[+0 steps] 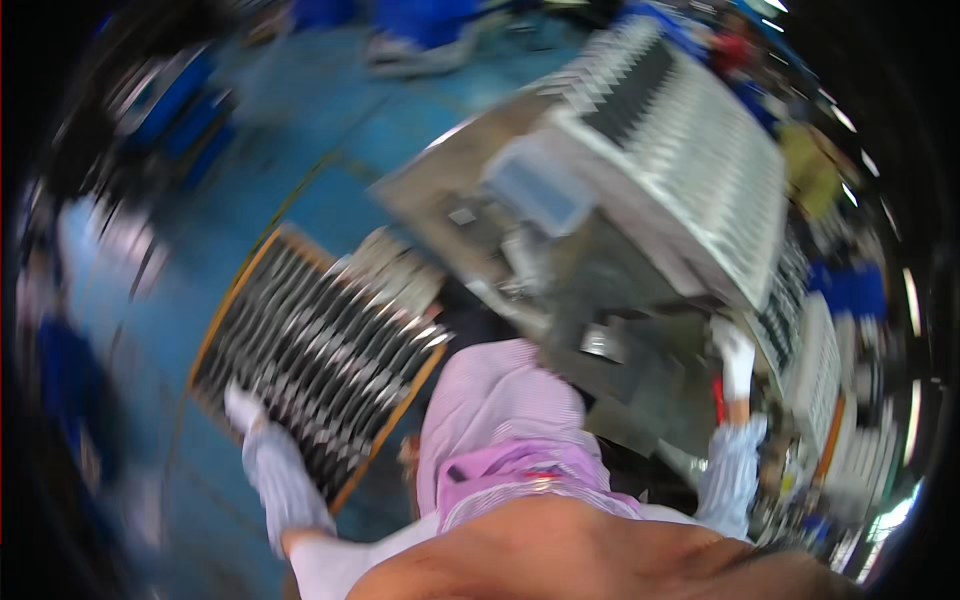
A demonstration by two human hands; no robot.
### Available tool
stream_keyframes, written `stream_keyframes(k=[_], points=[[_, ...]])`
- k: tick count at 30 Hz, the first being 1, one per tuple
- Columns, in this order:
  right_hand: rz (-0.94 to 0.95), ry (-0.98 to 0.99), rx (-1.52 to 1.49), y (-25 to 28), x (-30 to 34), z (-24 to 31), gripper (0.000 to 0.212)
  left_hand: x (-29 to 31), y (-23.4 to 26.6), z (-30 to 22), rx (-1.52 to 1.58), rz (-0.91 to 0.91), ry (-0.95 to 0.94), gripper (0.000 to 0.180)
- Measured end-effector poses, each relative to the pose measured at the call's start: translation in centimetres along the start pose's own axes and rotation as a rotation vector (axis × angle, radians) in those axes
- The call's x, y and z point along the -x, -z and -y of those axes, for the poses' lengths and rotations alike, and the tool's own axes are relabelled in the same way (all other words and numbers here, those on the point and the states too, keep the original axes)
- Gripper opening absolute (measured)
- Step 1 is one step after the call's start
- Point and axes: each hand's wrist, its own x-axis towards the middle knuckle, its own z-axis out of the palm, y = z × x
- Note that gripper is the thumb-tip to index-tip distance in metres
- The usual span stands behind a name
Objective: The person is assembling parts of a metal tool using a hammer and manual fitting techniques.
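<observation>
Orange-edged rack (391, 427), ridged with dark, glossy curved strips (310, 360), lies at white-gloved left hand (243, 407). White-gloved right hand (735, 355) beside pale ribbed stack (690, 170). Both grips blurred; cannot tell whether holding.

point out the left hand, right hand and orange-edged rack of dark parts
Left hand (243, 407): head view, middle of the white-covered hand
Right hand (735, 353): head view, middle of the white-covered hand
Orange-edged rack (390, 428): head view, on its right-hand orange rim
</observation>
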Motion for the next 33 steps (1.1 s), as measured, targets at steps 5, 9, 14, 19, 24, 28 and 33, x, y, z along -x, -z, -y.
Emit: stream_keyframes(k=[5, 9, 14, 19, 24, 28, 33], points=[[-0.488, -0.123, -0.296, 6.6, -10.1, -4.3, 0.027, -2.2, -2.1, -12.6, 0.234, -0.02, -0.288, 0.025], [-0.307, 0.261, 0.367, 1.6, -15.2, -2.7, 0.025, 3.4, 0.0, -38.0, 0.65, 0.111, -0.543, 0.028], [-0.461, 0.482, 0.621, -3.7, -17.2, -1.1, 0.024, 6.4, 1.8, -63.2, 0.757, 0.148, -0.961, 0.048], [-0.505, 0.496, 0.616, -4.1, -16.3, -0.5, 0.024, 2.5, -0.7, -83.7, 0.735, 0.087, -0.893, 0.058], [-0.533, 0.437, 0.55, -3.7, -15.9, -0.5, 0.027, 1.5, -4.3, -91.2, 0.489, 0.525, -0.836, 0.048], [-0.526, 0.388, 0.518, -3.7, -16.3, -0.5, 0.027, -0.7, -7.0, -93.2, 0.571, 0.604, -0.827, 0.065], [-0.57, 0.452, 0.461, -3.7, -16.9, 0.4, 0.03, -4.8, -7.6, -93.6, 0.54, 0.524, -0.753, 0.06]])
